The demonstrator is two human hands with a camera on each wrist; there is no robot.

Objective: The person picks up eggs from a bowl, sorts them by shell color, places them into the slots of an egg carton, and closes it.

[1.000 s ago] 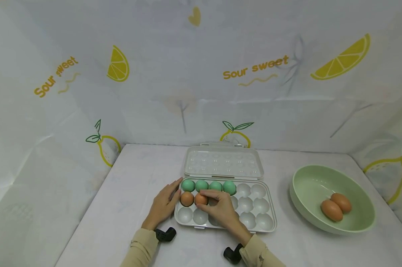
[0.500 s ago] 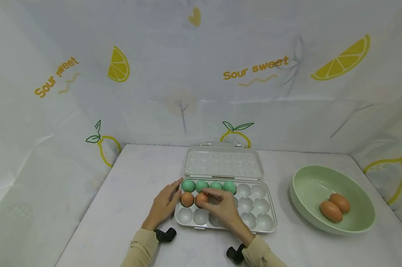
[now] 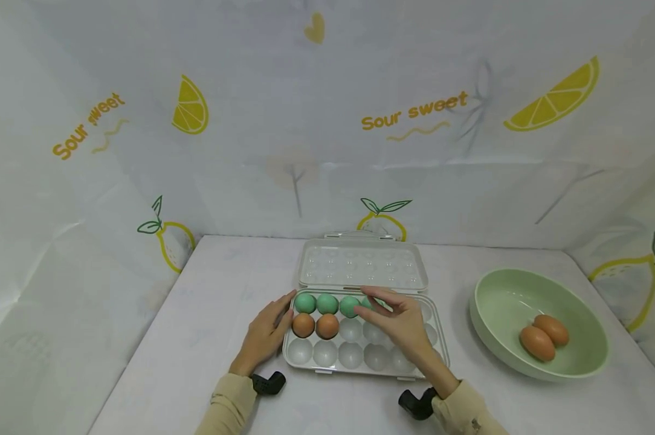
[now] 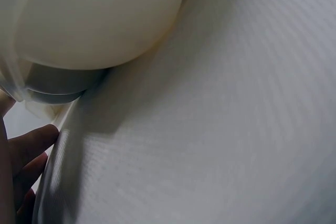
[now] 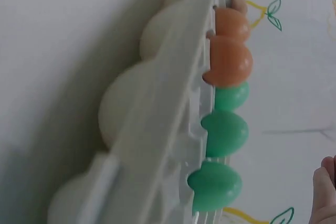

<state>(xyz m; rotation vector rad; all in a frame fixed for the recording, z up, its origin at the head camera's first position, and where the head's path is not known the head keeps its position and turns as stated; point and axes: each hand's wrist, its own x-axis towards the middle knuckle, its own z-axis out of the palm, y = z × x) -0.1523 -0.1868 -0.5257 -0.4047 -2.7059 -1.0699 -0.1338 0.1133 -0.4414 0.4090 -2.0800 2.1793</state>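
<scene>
A white egg tray [image 3: 438, 362] lies open on the table, its lid [image 3: 362, 266] folded back. The back row holds green eggs [image 3: 327, 303]; the fourth is partly hidden behind my right hand. Two brown eggs [image 3: 315, 326] sit at the left of the middle row. My left hand [image 3: 286, 305] rests with straight fingers against the tray's left edge. Empty and with relaxed fingers, my right hand [image 3: 373, 304] hovers over the tray's middle. The right wrist view shows the tray's side [image 5: 157, 129], the brown eggs [image 5: 231, 59] and the green eggs [image 5: 226, 129]. The left wrist view shows a tray cup's underside [image 4: 94, 19].
A pale green bowl [image 3: 501, 296] with two brown eggs [image 3: 542, 337] stands at the right of the table. Lemon-print cloth walls [image 3: 327, 121] close in the back and both sides. The tray's right cups [image 3: 376, 356] hold nothing.
My right hand has let go of the second brown egg, lifted and moved right across the tray. The left hand has stayed at the tray's edge.
</scene>
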